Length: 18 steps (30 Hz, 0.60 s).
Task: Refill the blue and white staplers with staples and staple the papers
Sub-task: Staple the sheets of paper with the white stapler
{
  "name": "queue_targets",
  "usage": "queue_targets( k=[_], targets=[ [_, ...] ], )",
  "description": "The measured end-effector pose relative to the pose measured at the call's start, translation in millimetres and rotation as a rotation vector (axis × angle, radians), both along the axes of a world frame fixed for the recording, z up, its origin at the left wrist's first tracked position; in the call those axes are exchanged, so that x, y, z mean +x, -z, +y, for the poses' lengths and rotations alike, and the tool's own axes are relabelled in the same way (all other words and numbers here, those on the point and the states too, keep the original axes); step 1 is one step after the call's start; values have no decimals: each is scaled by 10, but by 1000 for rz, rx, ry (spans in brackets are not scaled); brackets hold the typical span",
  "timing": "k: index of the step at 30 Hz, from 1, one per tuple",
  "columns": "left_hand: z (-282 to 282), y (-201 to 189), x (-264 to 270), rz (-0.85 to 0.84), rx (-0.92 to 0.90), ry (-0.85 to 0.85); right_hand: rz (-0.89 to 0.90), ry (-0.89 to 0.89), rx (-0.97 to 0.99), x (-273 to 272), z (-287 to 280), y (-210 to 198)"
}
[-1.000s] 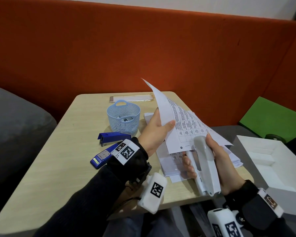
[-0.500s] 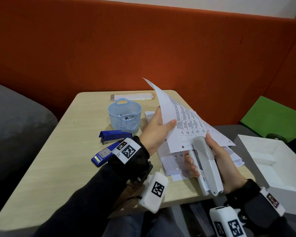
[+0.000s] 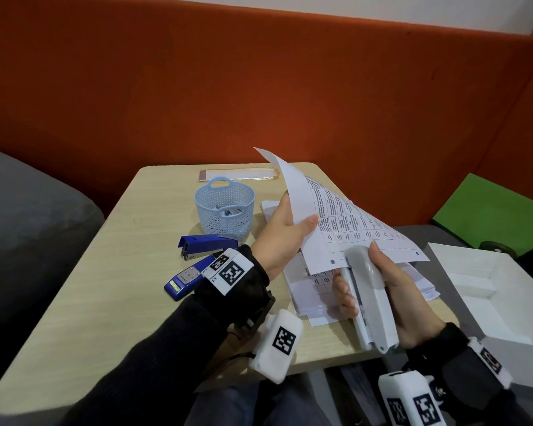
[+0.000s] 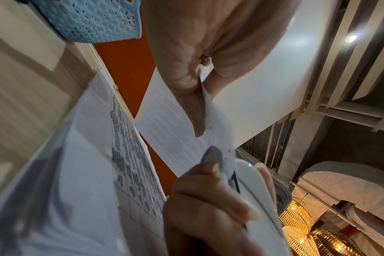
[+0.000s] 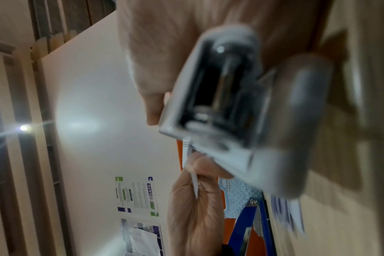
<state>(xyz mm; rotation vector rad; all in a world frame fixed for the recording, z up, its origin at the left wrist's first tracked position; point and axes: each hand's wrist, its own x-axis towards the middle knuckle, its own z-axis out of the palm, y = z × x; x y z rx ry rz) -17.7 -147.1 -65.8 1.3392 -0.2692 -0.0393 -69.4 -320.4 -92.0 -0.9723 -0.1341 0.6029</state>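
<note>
My left hand pinches a few printed sheets between thumb and fingers and lifts them above the table. My right hand grips the white stapler, whose nose sits over the sheets' lower edge. In the left wrist view the held sheets run down to the white stapler. In the right wrist view the white stapler's rear end fills the frame. The blue stapler lies swung open on the table, left of my left wrist. A paper stack lies flat under both hands.
A light blue basket holding small items stands behind the blue stapler. A phone lies at the table's far edge. A white open box sits to the right. An orange seat back rises behind the table.
The stapler's nose has closed in on the lower edge of the lifted sheets. Both hands keep their holds, and the view has shifted slightly.
</note>
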Motion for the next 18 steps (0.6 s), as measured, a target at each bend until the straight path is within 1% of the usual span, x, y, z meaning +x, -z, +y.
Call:
queue_targets(
  k=[3, 8, 12, 18],
  targets=[
    [15, -6, 13, 12, 2, -12, 32, -4, 53, -13, 0, -11],
    [55, -36, 25, 24, -12, -41, 40, 38, 63, -14, 16, -21],
    [98, -58, 23, 30, -15, -11, 67, 45, 71, -12, 6, -29],
    [103, -52, 24, 40, -8, 21, 61, 68, 44, -17, 17, -40]
  ],
)
